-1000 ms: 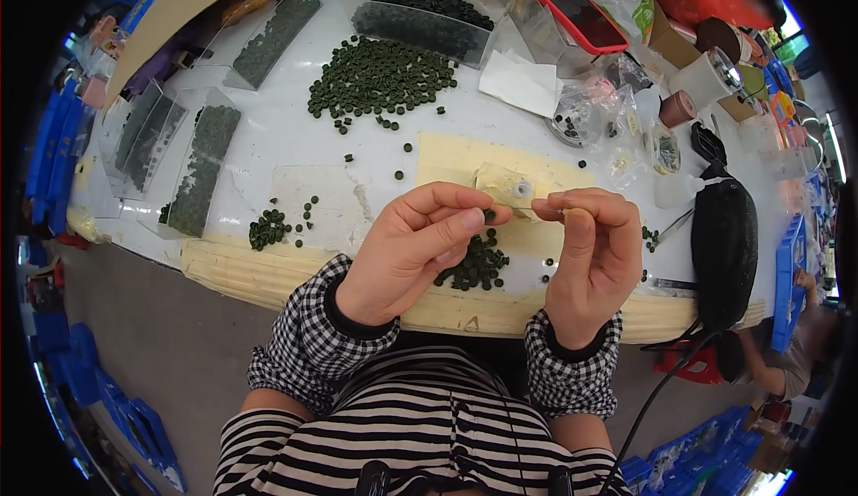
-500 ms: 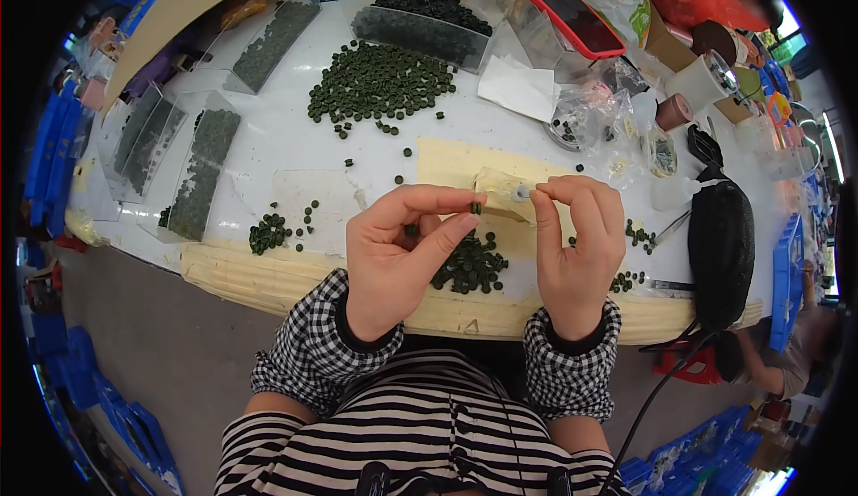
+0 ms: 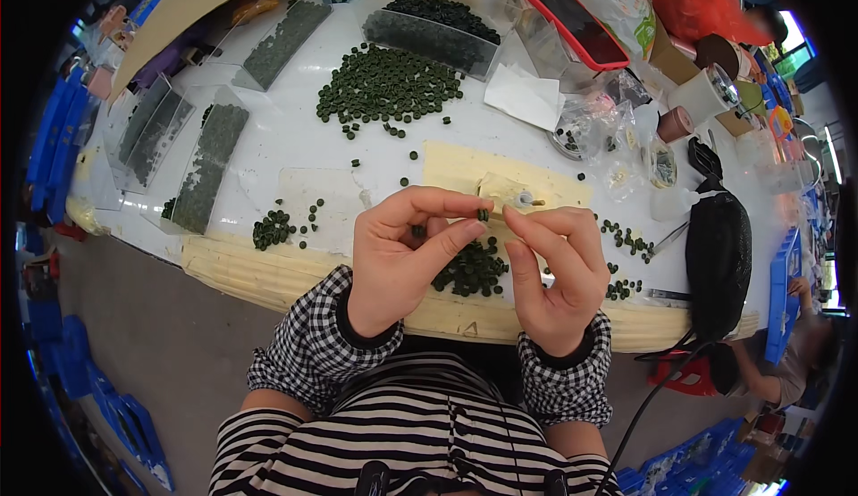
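My left hand (image 3: pixel 400 250) pinches a small dark green bead (image 3: pixel 483 215) between thumb and index finger. A second dark bead (image 3: pixel 417 231) shows by its curled fingers. Just right of the pinched bead is my right hand (image 3: pixel 561 268), its index finger stretched toward the bead and its thumb apart, with nothing visible between them. Behind the fingertips sits a cream-coloured block (image 3: pixel 497 189) with a whitish nub (image 3: pixel 525 199) on its right side. Below the hands lies a heap of green beads (image 3: pixel 472 270), partly hidden by my left hand.
A large bead pile (image 3: pixel 389 88) lies at the back, before a clear bin of beads (image 3: pixel 433 36). Clear trays of beads (image 3: pixel 208 170) stand left. A red-cased phone (image 3: pixel 572 22), white paper (image 3: pixel 523 96) and plastic bags are back right. A black pouch (image 3: pixel 718 264) lies right.
My right hand has come away from the block's nub, moving left and a little down toward the bead, and its thumb and index finger have parted. My left hand keeps its pinch.
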Available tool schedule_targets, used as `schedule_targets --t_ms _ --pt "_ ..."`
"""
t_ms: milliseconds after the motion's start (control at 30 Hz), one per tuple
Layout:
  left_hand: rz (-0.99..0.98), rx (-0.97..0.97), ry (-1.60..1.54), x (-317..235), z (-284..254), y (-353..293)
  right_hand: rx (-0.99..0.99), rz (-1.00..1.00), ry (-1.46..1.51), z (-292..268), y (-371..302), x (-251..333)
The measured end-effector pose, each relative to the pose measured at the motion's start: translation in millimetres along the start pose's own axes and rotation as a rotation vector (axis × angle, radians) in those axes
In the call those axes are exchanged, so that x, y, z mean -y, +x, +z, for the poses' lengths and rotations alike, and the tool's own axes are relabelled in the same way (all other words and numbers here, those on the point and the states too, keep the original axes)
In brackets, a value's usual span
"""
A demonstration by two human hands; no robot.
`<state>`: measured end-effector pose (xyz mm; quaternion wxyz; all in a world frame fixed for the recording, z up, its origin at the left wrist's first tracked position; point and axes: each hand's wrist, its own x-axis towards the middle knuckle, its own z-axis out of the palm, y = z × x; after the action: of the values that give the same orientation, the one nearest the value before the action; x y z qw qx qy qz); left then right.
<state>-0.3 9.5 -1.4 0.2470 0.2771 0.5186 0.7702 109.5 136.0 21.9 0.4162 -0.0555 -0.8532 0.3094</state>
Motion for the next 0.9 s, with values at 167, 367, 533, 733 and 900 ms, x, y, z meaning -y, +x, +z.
schedule_targets --t_ms 167,367,533,733,900 --pt "-0.011 0.000 -0.009 -0.1 0.5 -0.7 0.059 0.003 0.051 2.5 -0.6 1.0" --pt "0.009 0.001 -0.046 1.1 0.2 -1.6 0.082 0.003 0.065 2.3 -1.4 2.3" --pt "0.067 0.028 -0.059 5.2 -2.4 0.8 0.082 -0.004 0.083 2.6 -1.9 2.3" --pt "0.068 0.030 -0.044 1.7 -1.5 0.2 0.063 0.002 0.082 2.5 -2.2 2.5" --pt "0.076 0.027 -0.054 3.9 -1.8 0.3 0.073 -0.043 0.079 2.3 -1.3 0.9"
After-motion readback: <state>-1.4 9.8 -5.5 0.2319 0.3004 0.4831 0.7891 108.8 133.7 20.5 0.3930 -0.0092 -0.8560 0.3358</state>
